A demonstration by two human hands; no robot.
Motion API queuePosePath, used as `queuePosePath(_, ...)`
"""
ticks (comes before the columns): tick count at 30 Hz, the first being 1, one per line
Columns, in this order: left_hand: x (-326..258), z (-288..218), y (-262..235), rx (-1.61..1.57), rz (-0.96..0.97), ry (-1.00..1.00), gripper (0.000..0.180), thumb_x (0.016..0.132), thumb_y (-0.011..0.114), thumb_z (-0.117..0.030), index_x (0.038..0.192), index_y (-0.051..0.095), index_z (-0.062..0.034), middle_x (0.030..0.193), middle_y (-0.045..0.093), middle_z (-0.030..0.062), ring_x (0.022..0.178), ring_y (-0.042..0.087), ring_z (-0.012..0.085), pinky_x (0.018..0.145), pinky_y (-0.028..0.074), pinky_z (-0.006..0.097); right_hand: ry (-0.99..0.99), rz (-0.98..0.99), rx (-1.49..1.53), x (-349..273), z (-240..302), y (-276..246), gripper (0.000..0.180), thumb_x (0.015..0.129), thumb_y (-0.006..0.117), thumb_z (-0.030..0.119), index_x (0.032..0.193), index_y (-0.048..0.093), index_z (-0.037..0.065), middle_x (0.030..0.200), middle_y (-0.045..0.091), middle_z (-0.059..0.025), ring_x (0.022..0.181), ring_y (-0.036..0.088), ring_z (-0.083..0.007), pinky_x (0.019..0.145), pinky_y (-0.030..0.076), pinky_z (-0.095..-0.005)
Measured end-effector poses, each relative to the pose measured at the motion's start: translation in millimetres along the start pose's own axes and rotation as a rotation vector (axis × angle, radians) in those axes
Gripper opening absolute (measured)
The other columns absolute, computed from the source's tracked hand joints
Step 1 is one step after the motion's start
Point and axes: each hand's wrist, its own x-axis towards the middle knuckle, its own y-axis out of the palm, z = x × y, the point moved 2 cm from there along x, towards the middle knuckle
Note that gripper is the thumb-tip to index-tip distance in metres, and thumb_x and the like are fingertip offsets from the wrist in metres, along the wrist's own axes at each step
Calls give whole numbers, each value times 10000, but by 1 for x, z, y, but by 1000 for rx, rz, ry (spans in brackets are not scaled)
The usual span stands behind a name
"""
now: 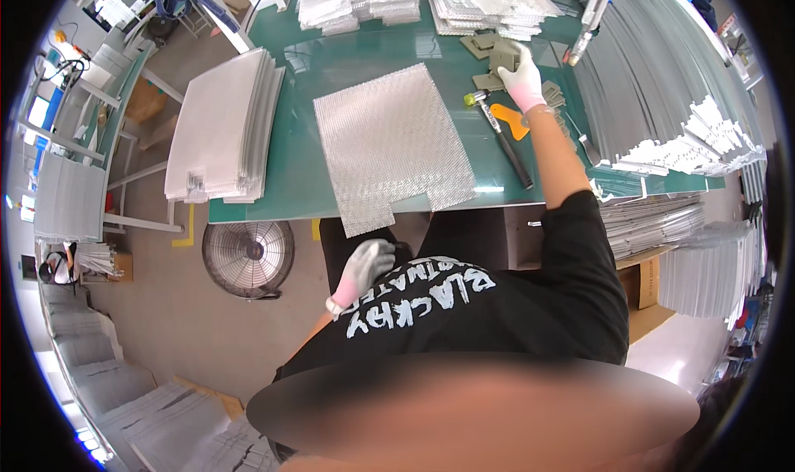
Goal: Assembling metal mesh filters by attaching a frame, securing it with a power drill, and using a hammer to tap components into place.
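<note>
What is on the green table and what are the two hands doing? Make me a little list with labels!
Table: green worktable
Middle: silvery mesh sheet, its near edge hanging over the table's front
Right hand: gloved right hand on small grey-green flat pieces
Left hand: gloved left hand, low by the body, off the table; grip unclear
Tools: mallet, orange scraper
Left side: stack of pale sheets
Floor: round fan

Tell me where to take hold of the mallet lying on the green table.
Grip the mallet on its black handle, about midway, coming from above. It lies flat with the handle end pointing toward the table's near edge; the right hand is just beyond its head.
</note>
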Motion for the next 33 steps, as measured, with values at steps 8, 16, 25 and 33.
queuePosePath(8,28,-10,38,-64,-202,185,401,1016,558,-283,1175,538,84,1204,606,205,1060,620,285,918,525,398,41,926,544,-265,131,5,232,869,709,164,1057,655,39,890,643,-4,836,597,-98,777,513,-296)
queuePosePath(16,33,5,29,-130,-139,242,330,1040,503,-231,1140,581,73,1142,654,181,1051,661,251,904,533,355,774,813,1131,-348,92,73,235,978,608,165,1142,552,6,803,545,-4,647,486,-67,568,430,-225)
queuePosePath(25,29,18,21,50,-71,301,320,1038,499,-196,1189,555,81,1151,656,169,1091,650,231,928,539,369,758,691,1023,-350,92,70,219,971,623,173,1091,560,1,778,562,-9,594,486,-65,543,424,-219)
queuePosePath(33,33,9,45,37,-101,-52,376,1010,576,-287,1162,580,57,903,651,70,739,605,119,694,518,244,737,369,852,-343,97,62,287,979,609,270,1037,597,-11,799,626,-35,663,559,-81,626,471,-239)
